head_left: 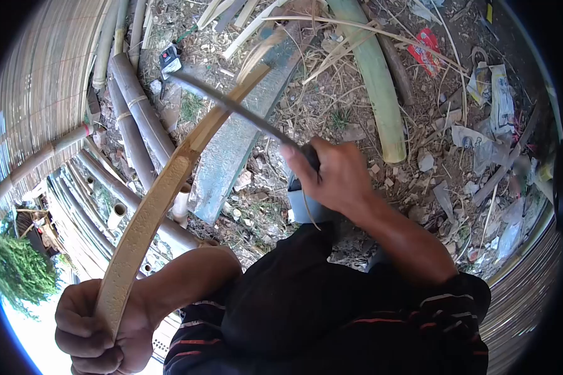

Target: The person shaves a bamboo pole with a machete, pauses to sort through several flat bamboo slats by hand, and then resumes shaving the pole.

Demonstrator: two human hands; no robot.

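Note:
My left hand (106, 328) is wrapped round the near end of a long split bamboo strip (145, 222), its pale inner face turned up. The strip slants up and away to the right, with a joint partway along. My right hand (331, 169) grips the dark handle of a long-bladed knife (256, 120). Its grey blade reaches to the upper left and crosses over the strip near the far end. Beyond the blade, the strip's tip overlaps a worn blue-grey board (228, 169) on the ground.
A thick green bamboo pole (378, 87) lies at the upper right, among shavings and thin strips. Darker bamboo poles (134, 115) are at the left, beside a slatted bamboo screen (34, 75). Plastic wrappers (500, 106) litter the right side. A small black-and-red object (169, 57) lies at the upper left.

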